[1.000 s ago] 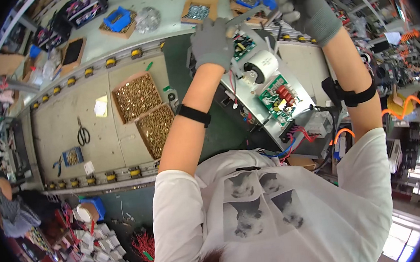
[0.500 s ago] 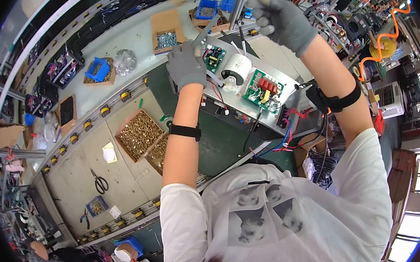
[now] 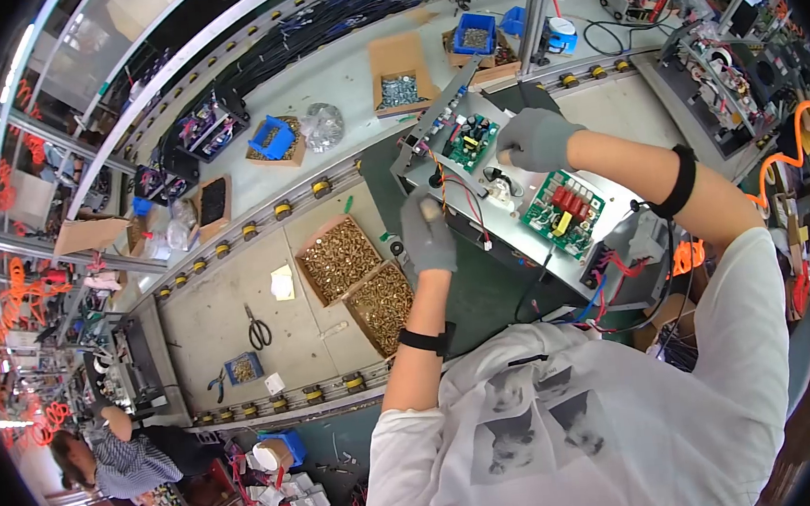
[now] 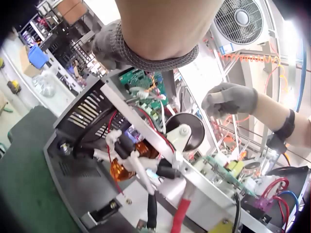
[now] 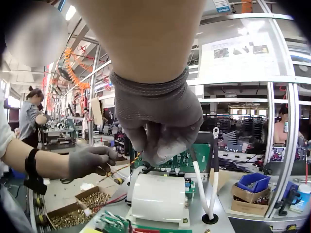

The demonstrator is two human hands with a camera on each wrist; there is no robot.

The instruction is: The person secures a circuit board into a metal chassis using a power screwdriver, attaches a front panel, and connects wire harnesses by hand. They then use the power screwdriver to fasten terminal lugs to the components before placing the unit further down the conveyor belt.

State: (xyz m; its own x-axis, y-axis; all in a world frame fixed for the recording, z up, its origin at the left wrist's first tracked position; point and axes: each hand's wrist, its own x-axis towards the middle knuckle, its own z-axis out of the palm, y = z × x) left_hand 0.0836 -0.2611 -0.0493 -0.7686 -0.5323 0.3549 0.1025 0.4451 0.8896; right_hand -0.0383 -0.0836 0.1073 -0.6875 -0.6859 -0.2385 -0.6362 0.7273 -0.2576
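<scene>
A metal equipment chassis (image 3: pixel 478 203) lies open, with green circuit boards (image 3: pixel 565 215) mounted on it. Beside its slotted end panel, my gloved left hand (image 3: pixel 427 235) pinches an orange-and-black twisted wire (image 5: pixel 129 166). My gloved right hand (image 3: pixel 538 140) is over the white cylindrical component (image 5: pixel 158 196), fingers curled in and nothing visible between them. Close to these fingers rises a white lead (image 5: pixel 200 182); a second lead with a ring terminal (image 5: pixel 216 132) stands beside it. In the left wrist view, the wrist hides most of the left hand (image 4: pixel 109 48).
Boxes of brass-coloured fasteners (image 3: pixel 338 257) stand left of the chassis, near scissors (image 3: pixel 257 328) and pliers (image 3: pixel 216 385). Behind are a box of silvery fasteners (image 3: pixel 398 90), blue bins (image 3: pixel 474 33) and a metal post (image 3: pixel 538 10). Another person (image 3: pixel 134 460) is at lower left.
My left hand has left the end panel and come nearer my body, now with the twisted wire. My right hand has come down from beyond the chassis to above the white cylinder. The head view has shifted.
</scene>
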